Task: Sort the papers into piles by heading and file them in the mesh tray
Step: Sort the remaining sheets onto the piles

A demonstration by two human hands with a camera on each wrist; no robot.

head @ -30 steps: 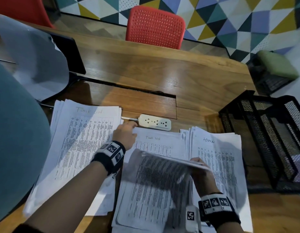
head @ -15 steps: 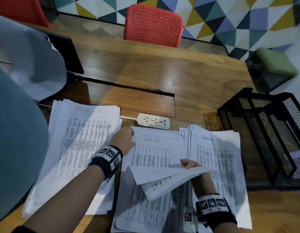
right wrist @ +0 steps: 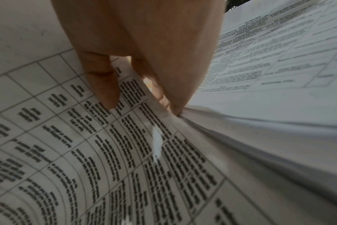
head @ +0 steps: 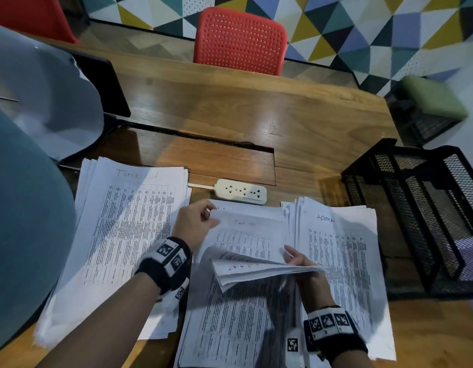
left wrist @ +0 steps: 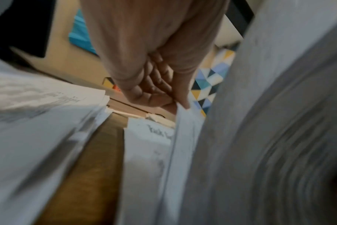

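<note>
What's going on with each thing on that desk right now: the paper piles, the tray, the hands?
Task List pile: flat on the table, heading up.
Admin pile: flat, heading up, beside the tray.
Middle stack: being leafed through, top sheets lifted.
Lifted sheet: raised, headed Task List.
Left hand: pinching the lifted sheet's top corner.
Right hand: holding up the curled sheets.
Mesh tray: no papers visible inside.
Power strip: nothing plugged in.

You are in an office or meeting room: a long wooden worktop (head: 256,107) with a cable slot, a white power strip (head: 240,191), red perforated chairs (head: 240,39), printed paper stacks (head: 129,221) and a black mesh tray (head: 416,208).
</note>
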